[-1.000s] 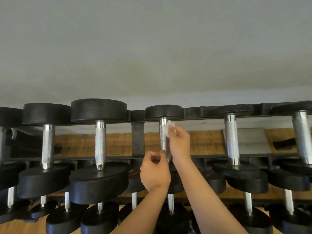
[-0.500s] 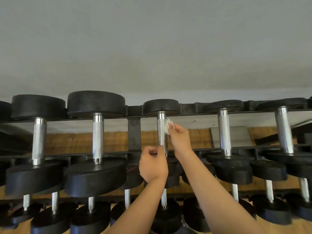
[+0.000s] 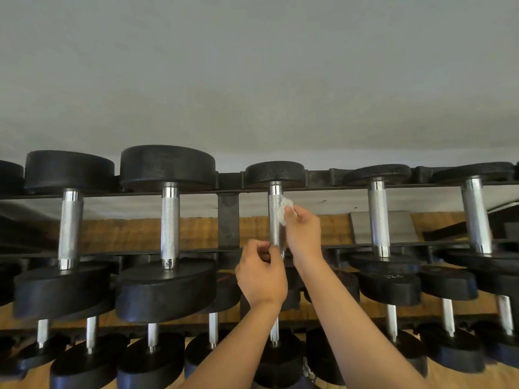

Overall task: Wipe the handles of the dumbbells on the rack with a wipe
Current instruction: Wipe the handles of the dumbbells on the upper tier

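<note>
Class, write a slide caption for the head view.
The right hand holds a white wipe against a dumbbell handle on the rack while the left hand pinches its lower end.

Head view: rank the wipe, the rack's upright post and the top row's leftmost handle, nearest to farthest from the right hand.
1. wipe, pinched in the right hand.
2. upright post, to its left.
3. leftmost handle, far left.

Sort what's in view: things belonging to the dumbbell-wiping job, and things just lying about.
Job:
crumpled white wipe, pinched by the right hand against the knurled silver handle of the middle top-row dumbbell
left hand, gripping that handle's lower end
black metal rack with its other black-headed dumbbells

Lying about:
flat grey panel on the wooden floor behind the rack
</note>
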The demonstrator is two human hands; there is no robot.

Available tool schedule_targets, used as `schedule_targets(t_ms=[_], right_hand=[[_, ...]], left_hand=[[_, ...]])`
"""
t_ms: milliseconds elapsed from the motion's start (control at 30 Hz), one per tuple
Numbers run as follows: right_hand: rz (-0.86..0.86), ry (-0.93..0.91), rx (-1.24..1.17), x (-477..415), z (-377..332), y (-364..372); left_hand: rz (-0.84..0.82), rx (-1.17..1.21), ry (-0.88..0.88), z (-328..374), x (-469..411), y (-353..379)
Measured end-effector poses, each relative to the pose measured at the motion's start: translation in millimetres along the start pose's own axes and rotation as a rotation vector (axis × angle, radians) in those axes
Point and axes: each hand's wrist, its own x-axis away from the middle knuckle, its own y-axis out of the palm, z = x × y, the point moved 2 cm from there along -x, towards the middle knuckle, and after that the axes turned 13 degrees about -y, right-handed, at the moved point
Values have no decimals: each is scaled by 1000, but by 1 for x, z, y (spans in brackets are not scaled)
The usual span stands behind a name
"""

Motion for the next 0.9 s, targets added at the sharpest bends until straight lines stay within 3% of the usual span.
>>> schedule_targets(t_ms=[200,367,533,733,900], right_hand=[[-25,85,1,-16,-9,-2],[-73,-28,-4,-2,3,-6],[-59,137,-112,-30,-5,-2],[-51,-53,-21,-1,7,-8],[-101,123,-62,-23,1,-6]], left_hand=[[8,-4,65,1,-2,-1],[-16,7,52,1,-2,-1],[-15,2,21,0,-3,1],[-20,9,49,-1,-3,0],[-13,-4,30,-2,-3,2]])
